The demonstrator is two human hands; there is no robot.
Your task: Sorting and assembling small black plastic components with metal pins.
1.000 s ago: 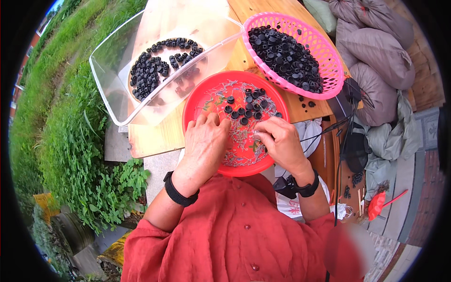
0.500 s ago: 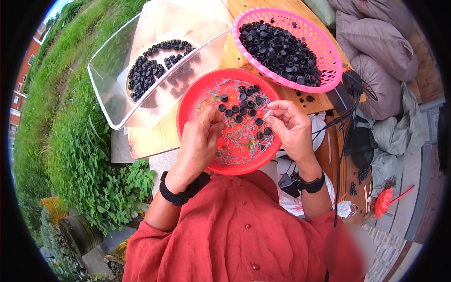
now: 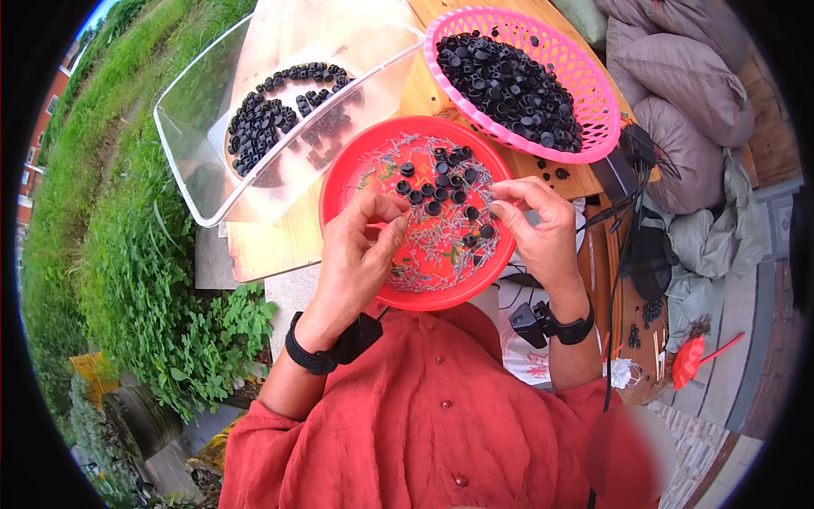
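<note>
A round red tray [image 3: 339, 182] in front of me holds many small silver screw-like pins [image 3: 432, 246] and a cluster of black plastic caps [image 3: 441, 181]. Over the tray's left side is my left hand [image 3: 360, 250], its thumb and forefinger bent toward each other. Whatever sits between those fingertips is too small or hidden to make out. At the tray's right rim, my right hand [image 3: 543, 229] pinches with thumb and forefinger, the other fingers curled loosely. What that pinch holds cannot be made out against the pins.
Behind the tray, a pink basket [image 3: 606, 106] is heaped with black caps. A clear plastic bin [image 3: 191, 127] stands on its side at the left, near more black pieces [image 3: 263, 127] on the wooden table [image 3: 263, 246]. Black cables [image 3: 623, 212] hang at the right.
My left thumb and forefinger have spread from a tighter curl and moved up slightly. The right hand has shifted a little right, away from the caps. The view has moved slightly.
</note>
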